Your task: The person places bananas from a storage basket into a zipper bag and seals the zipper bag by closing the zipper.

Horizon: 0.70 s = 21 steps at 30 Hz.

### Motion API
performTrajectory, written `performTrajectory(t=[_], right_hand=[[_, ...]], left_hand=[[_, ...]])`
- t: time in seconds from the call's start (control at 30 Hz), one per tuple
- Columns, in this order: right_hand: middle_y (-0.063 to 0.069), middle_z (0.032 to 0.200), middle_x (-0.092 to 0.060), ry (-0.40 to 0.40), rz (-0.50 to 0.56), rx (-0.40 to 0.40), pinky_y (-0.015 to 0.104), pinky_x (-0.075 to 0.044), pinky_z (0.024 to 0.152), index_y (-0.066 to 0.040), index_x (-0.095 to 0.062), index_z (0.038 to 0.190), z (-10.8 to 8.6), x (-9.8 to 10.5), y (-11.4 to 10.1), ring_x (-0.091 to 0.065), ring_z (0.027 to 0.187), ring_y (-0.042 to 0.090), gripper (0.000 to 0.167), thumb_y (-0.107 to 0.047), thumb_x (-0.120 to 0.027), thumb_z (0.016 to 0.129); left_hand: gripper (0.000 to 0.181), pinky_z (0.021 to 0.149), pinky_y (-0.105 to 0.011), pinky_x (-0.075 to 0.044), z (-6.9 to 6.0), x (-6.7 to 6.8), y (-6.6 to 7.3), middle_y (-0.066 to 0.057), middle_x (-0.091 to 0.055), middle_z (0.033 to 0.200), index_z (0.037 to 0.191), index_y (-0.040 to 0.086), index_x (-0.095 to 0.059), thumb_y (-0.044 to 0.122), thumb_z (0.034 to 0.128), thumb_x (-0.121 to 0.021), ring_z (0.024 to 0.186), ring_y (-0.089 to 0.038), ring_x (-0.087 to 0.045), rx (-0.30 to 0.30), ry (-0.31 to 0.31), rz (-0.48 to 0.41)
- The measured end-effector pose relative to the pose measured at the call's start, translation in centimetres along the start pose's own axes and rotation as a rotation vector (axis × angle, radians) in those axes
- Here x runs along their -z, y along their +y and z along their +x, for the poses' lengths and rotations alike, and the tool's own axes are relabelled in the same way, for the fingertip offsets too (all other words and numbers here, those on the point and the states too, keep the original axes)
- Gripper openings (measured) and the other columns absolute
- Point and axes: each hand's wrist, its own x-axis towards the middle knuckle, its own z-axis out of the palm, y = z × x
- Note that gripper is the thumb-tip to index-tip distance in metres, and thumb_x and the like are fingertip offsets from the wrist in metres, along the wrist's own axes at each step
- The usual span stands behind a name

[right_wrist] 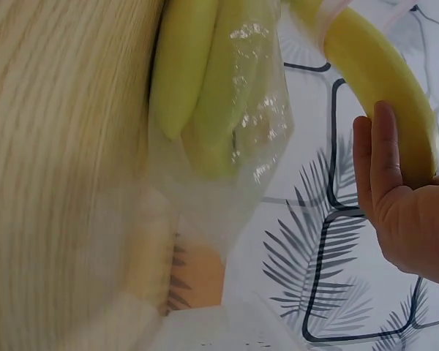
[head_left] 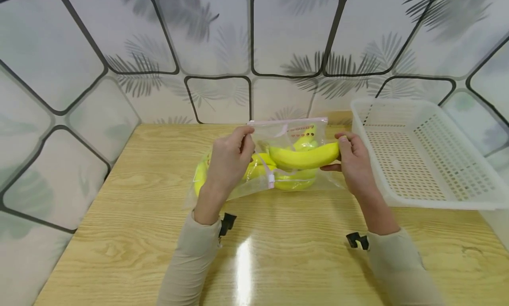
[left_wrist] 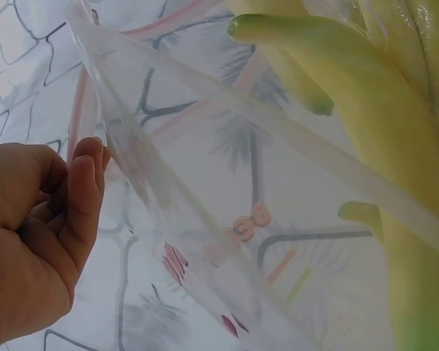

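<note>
A clear zip bag (head_left: 258, 191) with a pink closure lies on the table, its mouth spread. Several yellow bananas (head_left: 296, 182) are inside it. My left hand (head_left: 233, 155) pinches the bag's edge between thumb and fingers, as the left wrist view also shows (left_wrist: 44, 234). In my right hand (head_left: 355, 162) is the end of another banana (head_left: 304, 157), its other end within the bag's mouth. Fingers and thumb wrap that banana (right_wrist: 388, 80) in the right wrist view. A small slider (head_left: 271, 180) sits on the closure at the near side.
To the right stands a white perforated plastic basket (head_left: 437, 203), close to my right hand. A wood-grain table (head_left: 131, 239) lies beneath everything. Behind it rises a patterned wall covering (head_left: 222, 98) with leaf prints.
</note>
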Motion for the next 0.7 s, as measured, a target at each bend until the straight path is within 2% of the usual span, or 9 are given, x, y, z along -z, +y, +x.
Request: performTrajectory(t=[0.1,0.23,0.37,0.47,0.5,0.57,0.7], right_hand=[[0.009,0.106,-0.049,-0.001,0.075,-0.050,0.029,-0.061,0.065,-0.014,-0.044,0.117,0.0,-0.4,0.2,-0.067,0.081,0.011,0.024,-0.035,-0.036,0.108],[0.007,0.105,-0.052,-0.059,0.213,-0.104,0.031,-0.062,0.070,-0.011,-0.043,0.111,0.2,-0.7,0.5,-0.068,0.082,0.012,0.022,-0.033,-0.037,0.108],[0.007,0.109,-0.057,-0.149,0.334,-0.164,0.031,-0.060,0.077,0.000,-0.044,0.119,0.3,-0.5,1.1,-0.069,0.087,0.014,0.032,-0.030,-0.039,0.108],[0.007,0.112,-0.062,-0.180,0.375,-0.205,0.030,-0.059,0.082,0.009,-0.042,0.133,0.2,-0.6,1.4,-0.070,0.092,0.014,0.048,-0.031,-0.043,0.107],[0.005,0.111,-0.063,-0.181,0.379,-0.214,0.029,-0.059,0.083,0.010,-0.043,0.134,0.2,-0.6,1.5,-0.070,0.093,0.014,0.049,-0.030,-0.046,0.106],[0.003,0.109,-0.066,-0.188,0.375,-0.213,0.029,-0.058,0.084,0.007,-0.050,0.132,0.1,-0.7,1.6,-0.070,0.094,0.013,0.044,-0.027,-0.049,0.105],[0.000,0.103,-0.070,-0.206,0.358,-0.190,0.026,-0.058,0.085,-0.008,-0.067,0.110,0.0,-1.1,1.8,-0.071,0.091,0.010,0.018,-0.018,-0.054,0.103]], left_hand=[[0.019,0.039,-0.018,-0.041,0.0,-0.1,-0.1,-0.013,-0.067,0.068,0.103,-0.009,-0.066,-0.006,0.0949,-0.049,0.048,-0.016,-0.064,-0.007,0.002,0.000],[0.019,0.039,-0.018,-0.041,-0.1,-0.1,-0.1,-0.012,-0.066,0.067,0.103,-0.009,-0.066,-0.006,0.0946,-0.049,0.048,-0.017,-0.064,-0.008,0.004,0.003],[0.019,0.039,-0.018,-0.042,-0.1,-0.1,-0.1,-0.013,-0.066,0.067,0.102,-0.010,-0.066,-0.006,0.0944,-0.049,0.048,-0.017,-0.064,-0.008,0.005,0.006],[0.019,0.040,-0.018,-0.042,-0.1,-0.1,-0.1,-0.013,-0.066,0.067,0.102,-0.010,-0.066,-0.007,0.0941,-0.049,0.048,-0.017,-0.064,-0.014,0.008,0.008],[0.019,0.040,-0.018,-0.042,-0.1,-0.1,-0.1,-0.013,-0.066,0.066,0.102,-0.010,-0.066,-0.007,0.0940,-0.049,0.047,-0.017,-0.063,-0.017,0.009,0.008],[0.019,0.040,-0.018,-0.042,-0.1,-0.1,-0.1,-0.013,-0.066,0.066,0.101,-0.010,-0.066,-0.007,0.0939,-0.049,0.047,-0.017,-0.063,-0.021,0.012,0.010],[0.018,0.039,-0.018,-0.042,0.0,-0.1,-0.1,-0.013,-0.066,0.066,0.101,-0.010,-0.065,-0.008,0.0936,-0.049,0.047,-0.017,-0.063,-0.027,0.012,0.010]])
